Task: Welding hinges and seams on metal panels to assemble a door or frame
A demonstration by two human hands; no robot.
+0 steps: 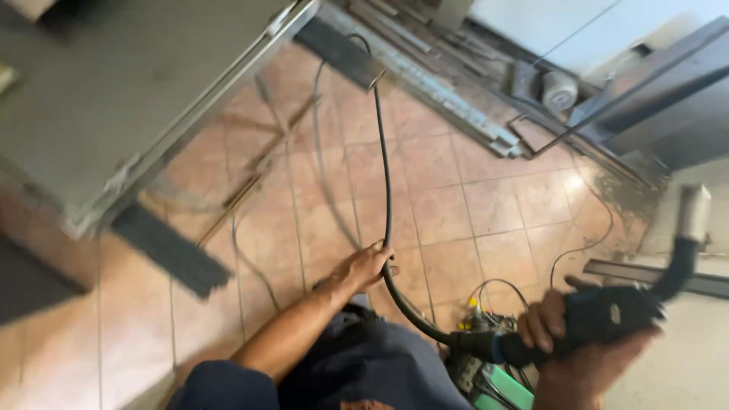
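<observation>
My right hand [581, 345] grips the black handle of a welding torch [619, 311] at the lower right; its curved neck ends in a metal nozzle [692, 212] pointing up. A thick black cable [386, 190] runs from the torch's rear, loops down, then climbs across the tiled floor toward the top. My left hand [366, 267] is closed around this cable near the frame's middle, forearm reaching in from below.
A grey metal panel [114, 83] fills the upper left, with a dark bar [171, 249] beneath it. Metal bars and scrap [448, 83] lie along the far edge of the brown tiles. A green machine [497, 383] with thin wires sits by my legs.
</observation>
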